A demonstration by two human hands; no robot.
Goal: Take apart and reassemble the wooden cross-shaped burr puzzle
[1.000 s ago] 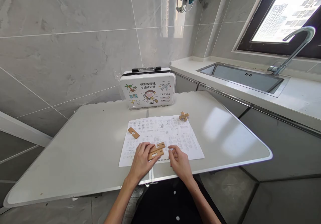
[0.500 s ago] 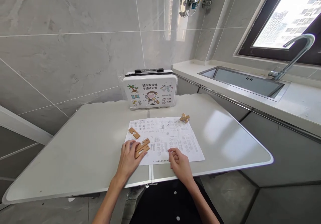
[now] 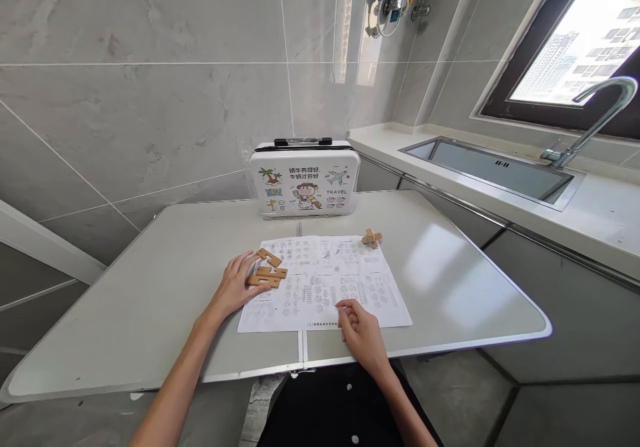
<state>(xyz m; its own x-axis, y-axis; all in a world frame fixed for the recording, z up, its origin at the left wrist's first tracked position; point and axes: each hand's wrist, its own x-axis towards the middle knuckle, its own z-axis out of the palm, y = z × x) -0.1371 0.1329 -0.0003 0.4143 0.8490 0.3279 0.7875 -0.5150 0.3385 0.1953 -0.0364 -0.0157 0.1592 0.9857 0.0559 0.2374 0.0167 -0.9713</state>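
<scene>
Resting on near edge of white printed paper sheet (image 3: 345, 280): right hand (image 3: 363, 332), fingers curled in, nothing visible in grasp. Further out, left hand (image 3: 234, 285) flat, fingers spread, tips touching two overlapping flat notched wooden pieces (image 3: 265, 277). Just beyond those fingertips, single notched wooden piece (image 3: 269, 256). Well beyond right hand, small assembled wooden cross (image 3: 371, 237). Farthest, white cartoon-printed carry case (image 3: 305, 181), upright on pale grey table (image 3: 150, 313).

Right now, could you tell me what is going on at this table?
A person is at a table. Their left hand rests on flat wooden pieces at the left edge of the printed sheet. The right hand lies curled on its near edge. An assembled wooden cross sits at the far corner.
</scene>
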